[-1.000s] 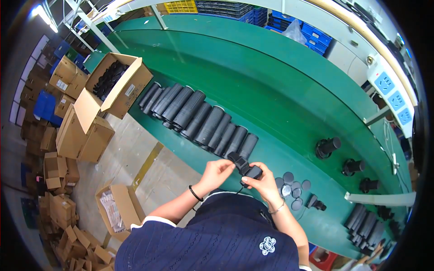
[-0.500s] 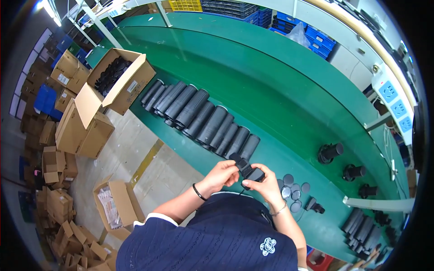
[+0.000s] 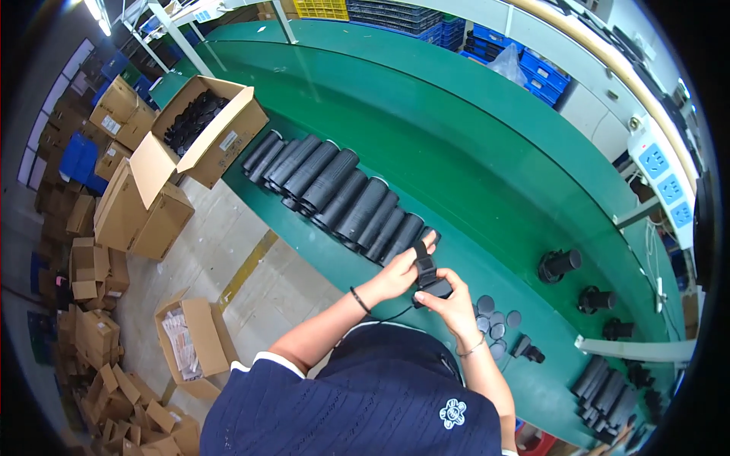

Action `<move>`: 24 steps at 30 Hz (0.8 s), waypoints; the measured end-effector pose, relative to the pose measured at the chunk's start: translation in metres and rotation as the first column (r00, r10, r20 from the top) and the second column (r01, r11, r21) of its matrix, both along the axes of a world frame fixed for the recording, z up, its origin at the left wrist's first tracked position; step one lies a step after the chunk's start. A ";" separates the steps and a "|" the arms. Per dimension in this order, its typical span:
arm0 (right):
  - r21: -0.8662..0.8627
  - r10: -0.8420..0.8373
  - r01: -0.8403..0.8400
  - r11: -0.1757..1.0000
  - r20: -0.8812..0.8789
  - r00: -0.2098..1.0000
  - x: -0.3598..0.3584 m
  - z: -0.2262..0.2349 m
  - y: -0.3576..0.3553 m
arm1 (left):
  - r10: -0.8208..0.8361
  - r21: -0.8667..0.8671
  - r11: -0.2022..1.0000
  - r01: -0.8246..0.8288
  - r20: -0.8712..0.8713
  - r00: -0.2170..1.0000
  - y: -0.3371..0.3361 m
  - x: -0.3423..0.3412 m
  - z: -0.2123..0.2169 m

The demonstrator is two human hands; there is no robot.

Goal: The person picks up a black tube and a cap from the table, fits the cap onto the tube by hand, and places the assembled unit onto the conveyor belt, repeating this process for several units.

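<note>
Head view had us looking down at both hands meeting right at the near edge of the green surface (image 3: 471, 152). Our left hand (image 3: 395, 277) had its grip closed around a small black part (image 3: 426, 270), fingers curled over its upper end, and our right hand (image 3: 452, 304) was closed on the lower end of the same piece, thumb pressed against it. So the part sat between both hands, held up just above the near edge, not resting on anything.

Just beyond the left hand lay a long row of black tubes (image 3: 342, 197), side by side along the near edge and touching each other. Right beside the right hand were some flat grey discs (image 3: 494, 319) lying on the surface in a loose cluster. An open cardboard box (image 3: 201, 133) full of dark parts sat at the left end of the surface. Further along to the right, a few black fittings (image 3: 559, 264) stood well apart from each other.
</note>
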State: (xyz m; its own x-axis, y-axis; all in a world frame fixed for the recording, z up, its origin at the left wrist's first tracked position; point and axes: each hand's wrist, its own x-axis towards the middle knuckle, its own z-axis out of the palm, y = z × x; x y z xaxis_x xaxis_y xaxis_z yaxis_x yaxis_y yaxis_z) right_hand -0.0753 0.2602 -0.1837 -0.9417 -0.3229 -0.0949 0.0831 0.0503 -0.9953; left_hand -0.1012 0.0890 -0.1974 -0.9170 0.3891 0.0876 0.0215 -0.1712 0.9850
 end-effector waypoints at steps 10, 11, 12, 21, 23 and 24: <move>-0.119 -0.018 0.019 0.993 0.013 1.000 -0.014 0.027 -0.002 | 0.004 0.258 0.962 -0.089 0.312 0.950 0.009 -0.027 0.036; -0.179 -0.002 0.002 0.984 -0.005 1.000 -0.015 0.024 -0.005 | -0.019 0.032 0.999 0.013 0.190 0.982 0.004 -0.027 0.040; -0.248 0.018 -0.022 0.968 -0.020 1.000 -0.016 0.020 -0.007 | -0.011 0.027 1.000 0.006 0.191 0.982 0.000 -0.031 0.035; -0.340 0.142 -0.107 0.935 0.082 0.986 -0.014 0.039 -0.004 | -0.197 0.265 0.956 0.126 0.261 0.945 0.005 -0.040 0.051; -0.274 0.140 -0.132 0.953 0.007 0.990 -0.013 0.051 -0.003 | -0.027 0.076 0.997 0.024 0.045 0.999 0.017 -0.041 0.059; -0.260 0.163 -0.164 0.951 -0.024 0.986 -0.014 0.054 -0.005 | -0.020 0.080 0.997 0.017 0.035 0.999 0.026 -0.050 0.049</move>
